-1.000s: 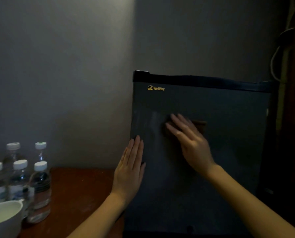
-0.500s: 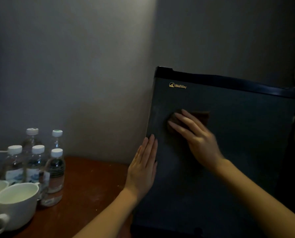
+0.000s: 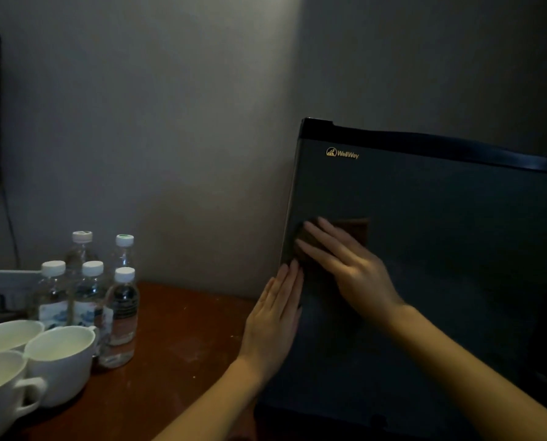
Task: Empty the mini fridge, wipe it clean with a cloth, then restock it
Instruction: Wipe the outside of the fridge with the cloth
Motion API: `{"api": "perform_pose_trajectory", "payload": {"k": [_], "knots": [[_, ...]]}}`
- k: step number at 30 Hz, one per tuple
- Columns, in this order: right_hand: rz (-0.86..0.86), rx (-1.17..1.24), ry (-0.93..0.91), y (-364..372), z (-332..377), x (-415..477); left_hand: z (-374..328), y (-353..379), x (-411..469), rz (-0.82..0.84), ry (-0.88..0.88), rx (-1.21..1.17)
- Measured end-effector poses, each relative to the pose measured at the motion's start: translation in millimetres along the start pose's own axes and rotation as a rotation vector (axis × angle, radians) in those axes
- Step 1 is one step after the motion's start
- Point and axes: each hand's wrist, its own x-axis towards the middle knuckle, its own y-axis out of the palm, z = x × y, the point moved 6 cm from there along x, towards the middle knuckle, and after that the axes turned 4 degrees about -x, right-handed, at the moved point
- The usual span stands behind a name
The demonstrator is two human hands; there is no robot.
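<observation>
Pressing cloth (image 3: 356, 229) onto mini fridge door (image 3: 440, 265) under flat right hand (image 3: 351, 272); resting left hand (image 3: 275, 319), fingers straight, on door just below.

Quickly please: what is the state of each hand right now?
Left hand: open, flat against the fridge door, holding nothing.
Right hand: open, straight fingers pressing the cloth on the door.

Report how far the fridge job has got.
Done, apparently: five clear plastic water bottles stand out on the reddish wooden table. In hand: the right hand presses a brown cloth against the dark mini fridge's closed door, left hand flat beside it. Left: restocking; interior hidden.
</observation>
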Motion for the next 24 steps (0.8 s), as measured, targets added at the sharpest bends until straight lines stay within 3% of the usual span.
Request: {"api": "perform_pose_trajectory", "payload": {"k": [7,9,12,15,21,24], "knots": [[-0.183,0.051,0.321,-8.5,-7.1,42.3,-8.3,3.5,-33.0,0.143,-0.074,0.028],[-0.171,0.068,0.244,6.3,14.2,43.7,-13.1,-0.3,-36.3,0.174,-0.087,0.064],[-0.019,0.049,0.036,23.1,39.8,-1.6,-10.9,-3.5,-51.6,0.229,-0.054,0.029],[0.074,-0.002,-0.02,12.2,27.5,-48.1,-3.6,-5.3,-62.5,0.281,-0.039,-0.039],[-0.195,0.054,0.403,-19.6,-23.8,7.8,-7.6,-7.7,-59.7,0.283,-0.076,-0.079],[-0.189,0.059,0.342,-1.8,-2.4,22.8,-12.3,-8.2,-47.7,0.267,-0.078,-0.048]]}}
